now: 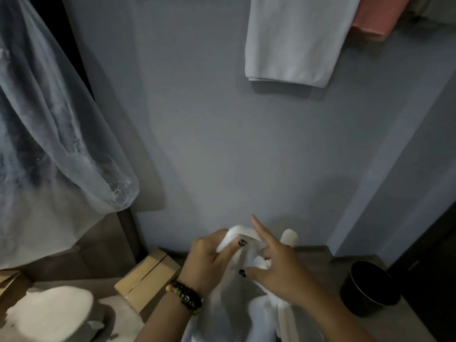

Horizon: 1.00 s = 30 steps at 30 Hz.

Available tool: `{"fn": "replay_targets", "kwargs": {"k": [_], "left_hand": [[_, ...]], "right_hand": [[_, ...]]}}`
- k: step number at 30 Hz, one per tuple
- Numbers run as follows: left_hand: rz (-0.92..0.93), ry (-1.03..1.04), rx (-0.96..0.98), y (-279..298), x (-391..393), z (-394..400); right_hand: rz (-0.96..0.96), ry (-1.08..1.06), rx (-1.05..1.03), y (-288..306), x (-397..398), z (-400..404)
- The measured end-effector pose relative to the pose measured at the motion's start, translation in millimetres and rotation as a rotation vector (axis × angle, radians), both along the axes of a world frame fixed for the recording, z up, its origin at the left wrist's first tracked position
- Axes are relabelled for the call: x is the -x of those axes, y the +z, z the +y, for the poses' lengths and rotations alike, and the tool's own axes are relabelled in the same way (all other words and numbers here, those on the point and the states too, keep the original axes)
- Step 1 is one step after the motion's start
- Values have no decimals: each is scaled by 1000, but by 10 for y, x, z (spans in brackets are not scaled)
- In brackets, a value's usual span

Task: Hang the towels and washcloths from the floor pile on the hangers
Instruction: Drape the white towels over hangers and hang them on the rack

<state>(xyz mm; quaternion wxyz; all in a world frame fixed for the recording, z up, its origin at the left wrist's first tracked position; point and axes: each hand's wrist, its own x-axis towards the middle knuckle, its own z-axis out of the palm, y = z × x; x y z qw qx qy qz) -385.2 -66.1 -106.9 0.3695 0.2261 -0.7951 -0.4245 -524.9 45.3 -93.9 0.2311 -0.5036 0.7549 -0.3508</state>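
Partly complete: a white towel (293, 38) and a pink cloth (377, 16) already hang on the wall, while the left hand (209, 262) and right hand (276, 265) both grip another white towel (246, 314), unhung, at waist level.

A clear plastic garment cover (56, 134) hangs down the left side of the frame, dark cloth dimly showing through it. A grey wall (209, 119) fills the centre. At lower left, a cardboard box (145, 280) lies on the floor. At lower right stands a black round bin (369, 290).
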Motion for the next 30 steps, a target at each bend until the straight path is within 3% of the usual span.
{"fn": "replay_targets", "kwargs": {"k": [3, 6, 13, 19, 23, 30], "left_hand": [[9, -79, 75, 75, 29, 44], [66, -53, 64, 116, -6, 26], [87, 81, -90, -72, -124, -39], [-105, 277, -118, -373, -258, -106], [-304, 282, -132, -639, -339, -163], [-478, 390, -239, -949, -380, -161]], "right_hand": [[-22, 88, 35, -13, -106, -71], [-47, 32, 65, -28, -119, -98], [-12, -69, 273, 28, -89, -96], [-13, -230, 322, 122, 71, -15], [-30, -340, 375, 247, 199, 84], [-47, -356, 383, 322, 280, 188]]}}
